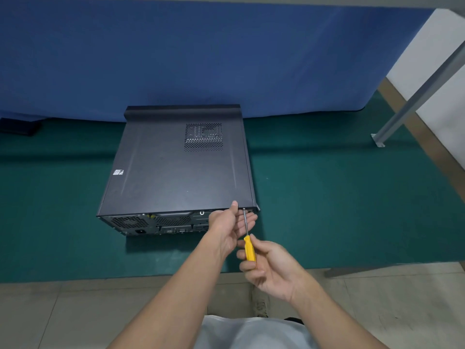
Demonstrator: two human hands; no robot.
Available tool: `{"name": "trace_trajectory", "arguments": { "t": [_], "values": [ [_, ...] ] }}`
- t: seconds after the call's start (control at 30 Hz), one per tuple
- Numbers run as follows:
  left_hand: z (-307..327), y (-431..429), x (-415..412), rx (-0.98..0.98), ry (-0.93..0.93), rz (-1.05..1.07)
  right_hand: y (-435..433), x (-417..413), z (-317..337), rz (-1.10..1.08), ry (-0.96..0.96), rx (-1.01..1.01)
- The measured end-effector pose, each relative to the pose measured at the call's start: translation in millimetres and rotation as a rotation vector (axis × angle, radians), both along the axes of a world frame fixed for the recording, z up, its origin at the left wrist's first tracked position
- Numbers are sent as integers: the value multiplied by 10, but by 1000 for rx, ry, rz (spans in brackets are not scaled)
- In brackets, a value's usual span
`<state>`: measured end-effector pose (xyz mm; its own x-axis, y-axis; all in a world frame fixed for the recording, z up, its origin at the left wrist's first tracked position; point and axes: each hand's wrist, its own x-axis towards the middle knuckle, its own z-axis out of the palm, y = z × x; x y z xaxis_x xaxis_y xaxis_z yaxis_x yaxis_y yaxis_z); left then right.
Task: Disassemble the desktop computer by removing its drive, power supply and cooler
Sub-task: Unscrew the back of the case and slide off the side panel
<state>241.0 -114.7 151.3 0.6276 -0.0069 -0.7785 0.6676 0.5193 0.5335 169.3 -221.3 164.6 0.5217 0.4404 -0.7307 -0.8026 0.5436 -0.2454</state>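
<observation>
At the near edge of the green-covered bench (327, 197), a person's right hand (266, 268) grasps the yellow handle of a screwdriver (249, 245), fingers curled round it. The tool's long axis runs from 6 o'clock to 12 o'clock, and its thin shaft reaches away from that hand to a screw (243, 209) at the near right corner of the desktop computer (176, 167). The right hand is the one placed to turn it.

The left hand (230, 224) sits just beyond, at about 11 o'clock from the right. It grips nothing: its fingers lie straight behind the shaft and its thumb tip rests on the near edge of the lid (156, 187). It appears to be steadying the tool or waiting to catch the screw.

The computer lies flat on the bench with its rear panel (151, 222) facing the person, its length running toward 12 o'clock. The lid is on, so the drive, power supply and cooler are all out of sight; only a vent grille (203, 137) breaks the top.

The screw head is too small to tell whether the tip is seated. The left hand covers the right end of the rear panel. A blue cloth (226, 59) closes off the view behind.
</observation>
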Motion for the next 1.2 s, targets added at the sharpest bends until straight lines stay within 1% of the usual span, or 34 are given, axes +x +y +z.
{"name": "trace_trajectory", "arguments": {
  "t": [0.07,0.1,0.13,0.23,0.27,0.3,0.33,0.4,0.47,0.5,0.53,0.57,0.6,0.63,0.67,0.73,0.77,0.8,0.83,0.97,1.0,1.03,1.07,1.1,1.13,1.2],
  "values": [
    [-5,10,1,-1,0,-4,59,4,-18,-11,-55,-113],
    [-7,15,2,1,-1,-8,106,6,-32,3,-97,-221],
    [-13,15,-1,4,-1,-11,161,1,-27,62,-167,-405],
    [-23,13,-13,9,-8,-13,285,-14,-68,453,-459,-1212],
    [-27,12,-12,10,-6,-12,317,-25,-97,514,-518,-1360],
    [-29,13,-11,12,-3,-12,341,-38,-94,503,-532,-1377],
    [-31,12,-8,13,-1,-13,348,-43,-87,432,-503,-1282],
    [-27,8,-5,13,-4,-11,305,-21,-62,230,-307,-935],
    [-26,3,-6,22,-3,-13,186,-6,-15,115,-120,-571],
    [-22,1,-10,23,-3,-13,121,-4,19,85,-82,-436],
    [-17,-1,-12,20,-3,-8,76,-4,47,70,-84,-343],
    [-11,1,-14,15,-3,-1,57,-6,62,61,-106,-293],
    [-9,1,-13,11,-2,4,66,-12,68,58,-133,-303],
    [-7,4,-12,7,-2,6,102,-22,70,89,-177,-401],
    [-6,5,-13,4,-3,5,155,-37,67,158,-237,-583],
    [-2,5,-17,2,-4,2,238,-61,20,313,-368,-1034],
    [-2,5,-20,4,-4,1,256,-60,2,348,-408,-1163],
    [-4,2,-22,4,-4,1,256,-52,-8,342,-416,-1175],
    [-1,-1,-24,3,-6,3,242,-42,0,302,-398,-1090],
    [8,-11,-16,4,-11,22,94,4,90,81,-173,-488],
    [11,-12,-15,6,-10,23,58,6,110,49,-133,-380],
    [15,-12,-17,8,-10,25,37,8,121,39,-117,-321],
    [15,-11,-20,9,-9,25,32,8,123,47,-123,-312],
    [16,-10,-23,9,-8,23,45,7,121,65,-138,-351],
    [14,-9,-24,10,-7,19,79,5,116,100,-162,-447],
    [17,-10,-26,13,-9,14,171,-13,92,200,-239,-750]
  ]
}}
